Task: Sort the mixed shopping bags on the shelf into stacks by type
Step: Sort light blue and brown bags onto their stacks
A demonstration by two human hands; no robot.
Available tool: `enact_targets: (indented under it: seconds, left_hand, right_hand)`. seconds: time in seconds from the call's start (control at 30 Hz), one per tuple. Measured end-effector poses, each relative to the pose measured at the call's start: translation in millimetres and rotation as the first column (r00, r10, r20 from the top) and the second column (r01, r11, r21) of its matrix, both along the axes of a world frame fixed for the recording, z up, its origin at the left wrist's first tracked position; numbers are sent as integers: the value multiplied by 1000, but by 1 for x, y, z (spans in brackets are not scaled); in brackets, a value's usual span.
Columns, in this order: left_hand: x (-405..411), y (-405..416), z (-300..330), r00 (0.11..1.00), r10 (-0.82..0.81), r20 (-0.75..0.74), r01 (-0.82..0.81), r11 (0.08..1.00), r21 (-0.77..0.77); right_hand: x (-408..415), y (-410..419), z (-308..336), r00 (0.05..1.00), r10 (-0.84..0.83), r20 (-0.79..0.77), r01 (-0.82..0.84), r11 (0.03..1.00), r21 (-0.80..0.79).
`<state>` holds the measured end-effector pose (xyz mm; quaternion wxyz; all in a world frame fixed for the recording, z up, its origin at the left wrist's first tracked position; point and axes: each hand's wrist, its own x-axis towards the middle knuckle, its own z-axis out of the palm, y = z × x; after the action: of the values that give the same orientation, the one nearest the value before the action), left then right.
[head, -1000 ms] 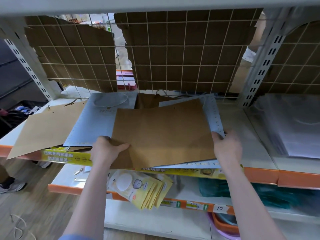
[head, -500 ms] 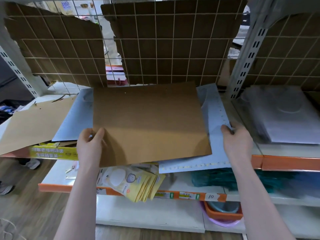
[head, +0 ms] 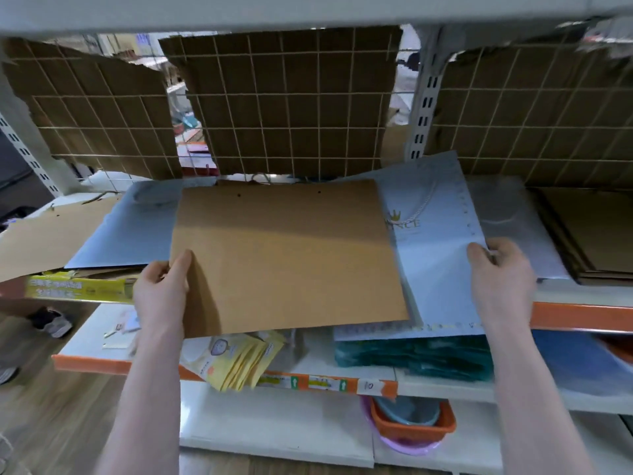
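A flat brown paper bag lies tilted over the front of the shelf, and my left hand grips its left edge. Beneath it, to the right, a pale blue bag with a gold crown logo and cord handle sticks out, pinched at its right edge by my right hand. Another pale blue bag lies to the left, over a second brown bag.
On the right part of the shelf sit clear plastic bags and a stack of brown bags. Wire mesh backed with cardboard closes the rear. The lower shelf holds yellow packets, green bags and an orange basin.
The brown bag has slid left off the pale blue bag, uncovering its logo and handle. My right hand has moved right along with that blue bag's edge.
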<state>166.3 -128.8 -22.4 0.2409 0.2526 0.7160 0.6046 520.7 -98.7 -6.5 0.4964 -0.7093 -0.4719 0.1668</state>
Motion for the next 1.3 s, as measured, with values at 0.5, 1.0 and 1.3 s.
enact_targets:
  seconds: [0.5, 1.0, 1.3]
  left_hand:
    - [230, -37, -13, 997, -82, -14, 82, 997, 1]
    - [309, 16, 3, 964, -266, -19, 266, 964, 14]
    - [441, 48, -2, 963, -269, -27, 270, 962, 51]
  right_hand:
    - [243, -77, -4, 981, -151, -118, 139, 985, -107]
    - [317, -82, -7, 939, -307, -155, 302, 952, -57]
    - [449, -63, -3, 933, -338, -121, 337, 941, -29]
